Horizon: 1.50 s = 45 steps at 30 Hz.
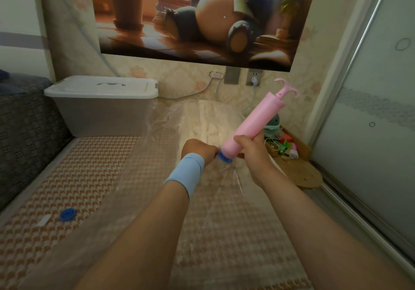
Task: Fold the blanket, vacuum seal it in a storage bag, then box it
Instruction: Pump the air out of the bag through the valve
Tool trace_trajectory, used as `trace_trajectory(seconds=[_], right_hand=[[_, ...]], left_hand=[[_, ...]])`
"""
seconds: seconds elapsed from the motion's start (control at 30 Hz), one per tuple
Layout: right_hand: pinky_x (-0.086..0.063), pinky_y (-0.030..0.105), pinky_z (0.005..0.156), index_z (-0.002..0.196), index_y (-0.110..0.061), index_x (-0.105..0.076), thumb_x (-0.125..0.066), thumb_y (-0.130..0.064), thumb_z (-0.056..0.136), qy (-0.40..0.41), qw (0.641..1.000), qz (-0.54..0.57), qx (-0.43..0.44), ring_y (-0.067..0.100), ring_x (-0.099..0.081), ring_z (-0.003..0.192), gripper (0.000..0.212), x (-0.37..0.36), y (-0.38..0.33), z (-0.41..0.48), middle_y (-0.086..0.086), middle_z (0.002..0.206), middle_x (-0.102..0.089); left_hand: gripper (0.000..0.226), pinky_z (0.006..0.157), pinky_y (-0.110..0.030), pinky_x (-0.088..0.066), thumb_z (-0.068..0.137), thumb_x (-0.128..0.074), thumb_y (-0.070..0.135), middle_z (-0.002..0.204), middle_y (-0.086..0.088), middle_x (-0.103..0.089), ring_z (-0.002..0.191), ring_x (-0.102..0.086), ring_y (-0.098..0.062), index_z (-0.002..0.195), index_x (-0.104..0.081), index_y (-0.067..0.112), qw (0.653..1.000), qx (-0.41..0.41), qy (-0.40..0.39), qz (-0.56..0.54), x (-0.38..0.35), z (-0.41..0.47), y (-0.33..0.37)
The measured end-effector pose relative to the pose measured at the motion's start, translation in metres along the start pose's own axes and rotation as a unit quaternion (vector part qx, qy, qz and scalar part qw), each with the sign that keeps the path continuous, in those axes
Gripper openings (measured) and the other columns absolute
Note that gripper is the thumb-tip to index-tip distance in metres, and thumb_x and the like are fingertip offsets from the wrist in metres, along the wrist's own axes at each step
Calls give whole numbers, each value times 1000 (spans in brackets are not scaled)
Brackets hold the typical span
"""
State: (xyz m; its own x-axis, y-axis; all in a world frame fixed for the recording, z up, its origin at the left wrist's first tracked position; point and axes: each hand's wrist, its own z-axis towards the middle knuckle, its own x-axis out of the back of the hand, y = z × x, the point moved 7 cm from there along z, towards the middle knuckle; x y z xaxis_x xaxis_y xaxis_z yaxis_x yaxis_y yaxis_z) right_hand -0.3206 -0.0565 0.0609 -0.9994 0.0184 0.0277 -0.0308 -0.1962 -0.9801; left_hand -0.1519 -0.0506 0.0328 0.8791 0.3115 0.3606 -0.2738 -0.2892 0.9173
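Observation:
A clear storage bag (157, 177) lies on the patterned bed mat, with the folded cream blanket (208, 121) inside at its far end. My right hand (251, 150) grips a pink hand pump (251, 125), tilted up to the right, its handle pushed in. The pump's lower end sits on the bag's blue valve (225, 157). My left hand (199, 148), with a blue wristband, is closed on the bag at the valve. The valve's blue cap (67, 214) lies loose on the mat at the left.
A lidded white plastic box (101, 103) stands at the head of the bed, left of the bag. A small white clip (44, 220) lies by the cap. A wooden side shelf (298, 170) with toys is at the right, beside a sliding door.

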Motion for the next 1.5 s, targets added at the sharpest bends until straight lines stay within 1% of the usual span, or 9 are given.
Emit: trace_trajectory(seconds=[0.1,0.2,0.4,0.6,0.8,1.0,1.17,1.33,1.5], right_hand=[[-53,43,98,134,-16,-45,-76,-16,82,13,998,-58,34,17,-61,110,61,-1,-6,-3,2,124,-61],[-54,32,89,137,-18,-41,-87,-28,74,55,995,-70,54,12,-62,104,79,1,-10,-6,-3,120,-60],[-49,26,81,141,-14,-35,-66,3,82,14,999,-1,39,17,-57,109,69,0,-9,-6,6,124,-54],[-53,31,86,132,-20,-43,-89,-26,70,75,994,-53,57,11,-61,103,77,8,-11,-12,-5,116,-59],[-47,18,77,136,-14,-42,-72,-3,84,25,998,-10,56,14,-60,107,61,4,-14,-12,1,119,-58],[-51,28,85,141,-17,-35,-88,-30,72,112,992,-4,60,13,-60,104,87,14,-14,-19,-2,120,-57],[-50,29,86,135,-18,-41,-70,-5,82,15,999,18,49,19,-60,113,61,2,-10,-10,4,124,-59],[-51,25,80,118,-25,-48,-83,-24,80,72,994,-43,70,1,-60,90,52,8,-15,-12,-18,100,-58],[-50,25,80,125,-20,-47,-74,-19,88,29,997,-26,73,8,-61,99,46,-3,-13,-13,-10,107,-60]], left_hand=[[29,52,-24,-44,68,-76,21,80,-9,-70,61,-57,-21,88,-73,0,1000,2,2,2,1,-2,-2],[26,55,-25,-46,68,-74,20,73,-8,-66,61,-57,-21,85,-73,0,1000,-4,6,-3,2,-3,-2],[21,65,-29,-49,72,-75,20,75,-12,-69,64,-56,-23,77,-74,-1,999,-32,17,-13,3,-6,0],[25,58,-25,-45,73,-75,25,65,-8,-64,61,-52,-21,73,-73,0,998,-55,17,-25,2,-10,0],[16,51,-19,-42,77,-74,25,65,-5,-66,59,-56,-17,66,-73,13,997,-70,21,-3,4,-12,2],[16,61,-22,-45,80,-73,27,74,-6,-72,67,-61,-18,73,-76,12,996,-87,19,-1,2,-14,5],[17,61,-24,-48,79,-73,25,74,-9,-71,63,-58,-19,75,-76,9,997,-76,26,7,6,-12,2],[12,65,-26,-50,81,-71,23,72,-4,-69,67,-62,-19,79,-76,12,996,-83,29,8,3,-14,1],[12,68,-25,-50,81,-72,25,76,-3,-70,69,-63,-17,82,-76,13,996,-85,26,-3,5,-12,-1]])
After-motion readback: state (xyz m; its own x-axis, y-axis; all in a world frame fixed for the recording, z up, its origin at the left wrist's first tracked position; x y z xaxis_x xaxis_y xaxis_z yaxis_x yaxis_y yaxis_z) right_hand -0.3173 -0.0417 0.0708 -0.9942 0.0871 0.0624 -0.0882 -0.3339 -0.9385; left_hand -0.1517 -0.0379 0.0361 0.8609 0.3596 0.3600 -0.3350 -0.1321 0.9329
